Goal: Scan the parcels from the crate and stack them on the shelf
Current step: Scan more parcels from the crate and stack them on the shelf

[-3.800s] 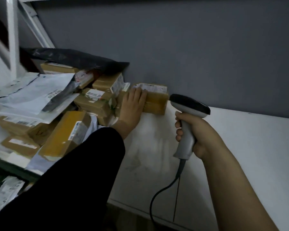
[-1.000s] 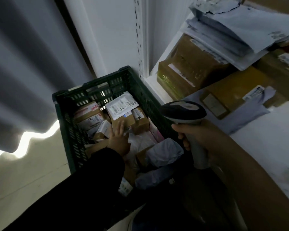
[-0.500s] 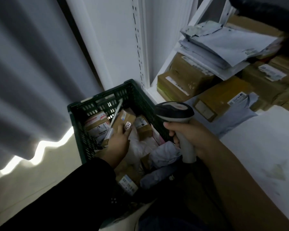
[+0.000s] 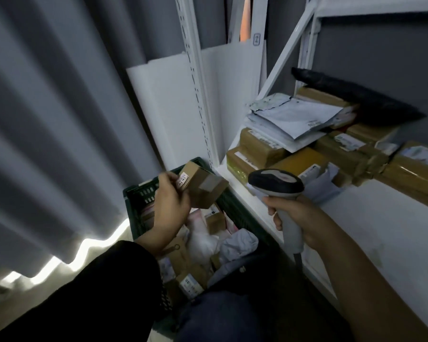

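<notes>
Cardboard parcel (image 4: 204,188), small and brown, is in the air above the far end of the crate (image 4: 139,193). It is tilted and has a white label (image 4: 183,180) on the side nearest to the thumb. The left hand (image 4: 169,206) grips it, with the thumb and the fingers curled round its left edge. The parcel touches nothing else.

Below it, the green crate stands low, just beside the front edge of the white shelf (image 4: 393,230). It holds more parcels (image 4: 215,219): small brown boxes, a white plastic bag (image 4: 203,240) and a grey bag (image 4: 237,243), all lying in disorder.

The right hand (image 4: 299,218) is apart from the left one, to the right of the parcel, and it is closed round the pale handle of the scanner (image 4: 276,185). The dark head of the scanner is near the parcel but does not touch it. A cable hangs from the bottom of the handle.

Behind the scanner, the shelf carries a stack of brown boxes (image 4: 257,149) at its left end. White mailers (image 4: 294,117) lie on top, and a black bag (image 4: 361,95) lies over the boxes at the back.

The left arm wears a black sleeve (image 4: 97,292); the right forearm is uncovered. A grey curtain (image 4: 47,119) hangs on the left, with a line of light under its hem.
</notes>
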